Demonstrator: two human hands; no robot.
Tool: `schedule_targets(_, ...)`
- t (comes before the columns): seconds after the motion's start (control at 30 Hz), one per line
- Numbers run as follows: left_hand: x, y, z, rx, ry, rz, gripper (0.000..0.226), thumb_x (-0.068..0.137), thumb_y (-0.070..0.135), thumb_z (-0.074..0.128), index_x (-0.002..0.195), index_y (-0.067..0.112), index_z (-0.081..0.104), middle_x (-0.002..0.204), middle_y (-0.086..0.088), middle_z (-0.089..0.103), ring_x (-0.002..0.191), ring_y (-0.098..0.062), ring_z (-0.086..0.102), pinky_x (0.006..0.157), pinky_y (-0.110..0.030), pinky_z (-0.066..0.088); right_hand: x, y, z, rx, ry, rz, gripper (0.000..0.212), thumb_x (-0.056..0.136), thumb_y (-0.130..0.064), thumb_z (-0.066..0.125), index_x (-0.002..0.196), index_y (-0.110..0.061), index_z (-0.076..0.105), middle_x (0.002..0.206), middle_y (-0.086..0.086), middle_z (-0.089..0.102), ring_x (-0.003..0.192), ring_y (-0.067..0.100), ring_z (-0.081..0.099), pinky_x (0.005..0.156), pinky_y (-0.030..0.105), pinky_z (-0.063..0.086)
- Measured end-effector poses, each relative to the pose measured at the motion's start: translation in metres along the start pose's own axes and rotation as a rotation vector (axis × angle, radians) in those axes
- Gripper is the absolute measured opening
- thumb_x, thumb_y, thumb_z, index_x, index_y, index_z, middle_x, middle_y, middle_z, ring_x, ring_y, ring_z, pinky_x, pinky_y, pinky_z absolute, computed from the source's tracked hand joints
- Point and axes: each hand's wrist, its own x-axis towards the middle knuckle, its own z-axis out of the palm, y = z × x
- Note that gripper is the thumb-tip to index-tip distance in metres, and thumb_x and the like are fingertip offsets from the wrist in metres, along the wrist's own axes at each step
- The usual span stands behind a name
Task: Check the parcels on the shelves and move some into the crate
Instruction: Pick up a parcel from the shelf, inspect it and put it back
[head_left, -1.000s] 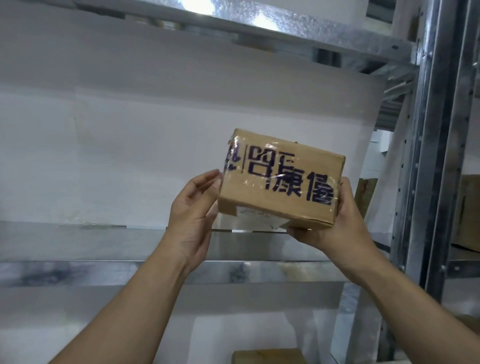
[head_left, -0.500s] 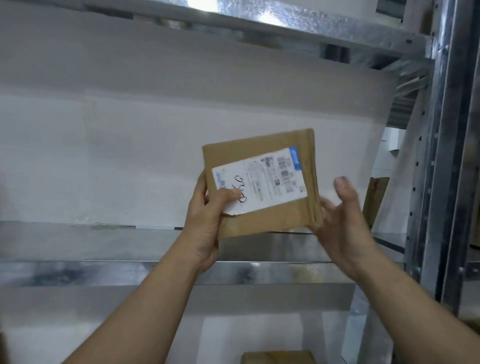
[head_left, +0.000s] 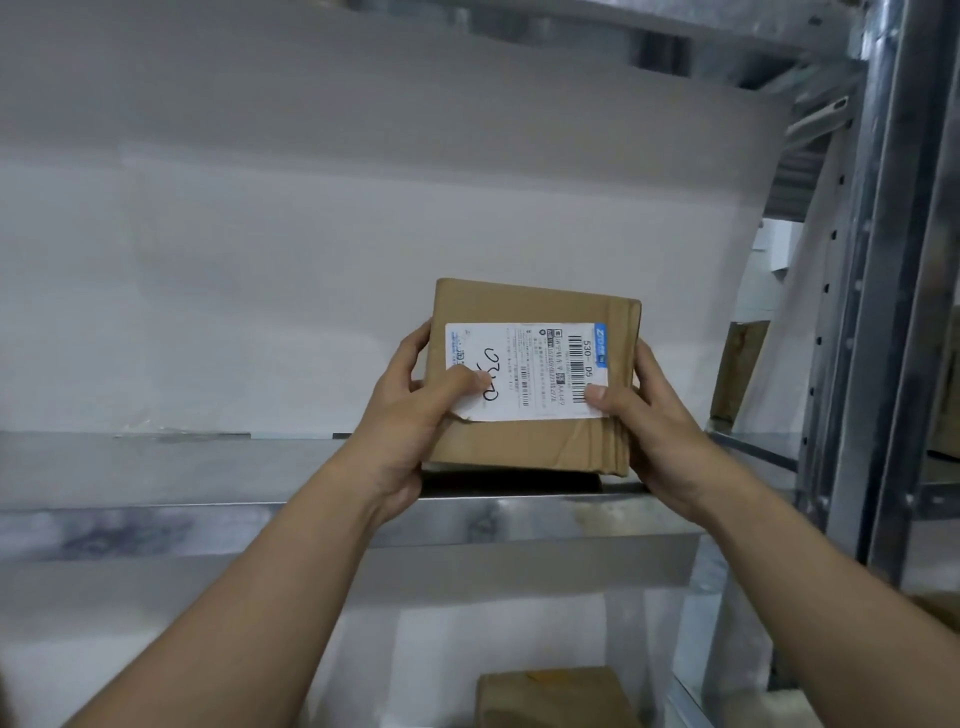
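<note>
Right hand back on parcel

A white sheet stands upright as a backing wall, its right edge slanting. Just beside that edge rises a grey metal post punched with a row of holes. Between them, farther back, a white box shows. A thin metal strut crosses near the post's top.

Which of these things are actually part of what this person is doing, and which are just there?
Part of the job: cardboard parcel, gripped by left hand and right hand; its shipping label; second parcel below.
Just there: steel shelf; upright post; white backing sheet.
</note>
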Motion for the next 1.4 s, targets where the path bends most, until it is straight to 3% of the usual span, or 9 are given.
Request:
schedule_targets(0.47, -0.001, 0.003, 0.005, -0.005, 0.009, -0.001, 0.072, 0.073, 0.023, 0.078, 0.141, 0.034, 0.057, 0.115, -0.002, 0.08, 0.106, -0.031, 0.077, 0.083, -0.042, 0.061, 0.002, 0.001, 0.002, -0.051, 0.031, -0.026, 0.052, 0.101, -0.015, 0.067, 0.146, -0.036, 0.053, 0.124, 0.001, 0.078, 0.117, 0.022, 0.074, 0.105, 0.046, 0.057)
schedule_targets(0.57, -0.002, 0.004, 0.005, -0.031, 0.012, 0.0, 0.072, 0.081, 0.021, 0.081, 0.146, 0.036, 0.054, 0.119, -0.001, 0.079, 0.105, -0.027, 0.078, 0.08, -0.039, 0.061, 0.001, -0.001, 0.0, -0.028, -0.028, -0.019, 0.063, 0.092, -0.028, 0.08, 0.148, -0.039, 0.053, 0.131, -0.001, 0.075, 0.124, 0.022, 0.07, 0.108, 0.046, 0.056)
schedule_targets(0.7, -0.004, 0.009, 0.007, -0.085, 0.032, 0.023, 0.076, 0.097, 0.021, 0.071, 0.15, 0.062, 0.038, 0.131, 0.009, 0.073, 0.104, -0.018, 0.077, 0.077, -0.039, 0.061, 0.001, -0.003, -0.01, 0.049, -0.163, 0.018, 0.095, 0.077, -0.04, 0.08, 0.162, -0.039, 0.036, 0.149, -0.002, 0.064, 0.136, 0.023, 0.063, 0.104, 0.04, 0.057)
schedule_targets(0.83, -0.011, 0.015, 0.01, -0.117, -0.017, 0.056, 0.065, 0.098, 0.034, 0.066, 0.152, 0.059, 0.04, 0.124, 0.018, 0.076, 0.106, -0.014, 0.077, 0.094, -0.047, 0.062, -0.001, -0.006, -0.01, 0.05, -0.187, 0.039, 0.091, 0.078, -0.051, 0.079, 0.16, -0.034, 0.043, 0.148, -0.001, 0.065, 0.134, 0.024, 0.064, 0.111, 0.048, 0.048)
schedule_targets(0.93, -0.013, 0.012, 0.008, 0.011, -0.106, 0.101, 0.108, 0.069, 0.051, 0.085, 0.159, 0.058, 0.026, 0.131, 0.021, 0.072, 0.116, -0.011, 0.073, 0.089, -0.037, 0.063, -0.005, -0.011, -0.007, 0.03, -0.147, 0.083, 0.1, 0.062, -0.081, 0.082, 0.148, -0.035, 0.06, 0.143, -0.003, 0.069, 0.131, 0.019, 0.066, 0.104, 0.045, 0.052)
schedule_targets(1.03, -0.014, 0.007, 0.006, 0.162, -0.246, 0.139, 0.144, 0.053, 0.051, 0.099, 0.161, 0.061, 0.004, 0.146, 0.021, 0.061, 0.131, -0.009, 0.063, 0.1, -0.028, 0.057, -0.007, -0.015, -0.006, 0.056, -0.086, 0.147, 0.091, 0.065, -0.092, 0.067, 0.138, -0.039, 0.069, 0.136, -0.001, 0.073, 0.128, 0.021, 0.068, 0.102, 0.046, 0.055)
schedule_targets(1.17, -0.011, 0.004, 0.007, 0.24, -0.179, 0.183, 0.121, 0.062, 0.044, 0.089, 0.152, 0.074, 0.014, 0.157, 0.002, 0.044, 0.136, -0.021, 0.058, 0.111, -0.043, 0.053, -0.007, -0.017, -0.01, 0.095, -0.051, 0.19, 0.084, 0.08, -0.089, 0.031, 0.136, -0.039, 0.069, 0.127, 0.003, 0.077, 0.12, 0.025, 0.072, 0.093, 0.041, 0.057)
schedule_targets(1.3, -0.008, 0.003, 0.008, 0.142, -0.096, 0.139, 0.113, 0.059, 0.048, 0.085, 0.155, 0.064, 0.028, 0.142, -0.001, 0.057, 0.119, -0.018, 0.069, 0.102, -0.039, 0.057, -0.006, -0.012, -0.015, 0.1, -0.167, 0.106, 0.116, 0.047, -0.092, 0.079, 0.144, -0.032, 0.06, 0.121, 0.001, 0.078, 0.111, 0.016, 0.075, 0.088, 0.028, 0.06)
schedule_targets(1.4, -0.007, 0.005, 0.01, 0.103, -0.106, 0.088, 0.117, 0.057, 0.047, 0.083, 0.158, 0.059, 0.027, 0.138, 0.004, 0.06, 0.112, -0.016, 0.073, 0.092, -0.036, 0.06, -0.002, -0.004, -0.02, 0.106, -0.227, 0.055, 0.115, 0.045, -0.054, 0.099, 0.148, -0.038, 0.052, 0.126, -0.002, 0.074, 0.108, 0.015, 0.075, 0.082, 0.028, 0.062)
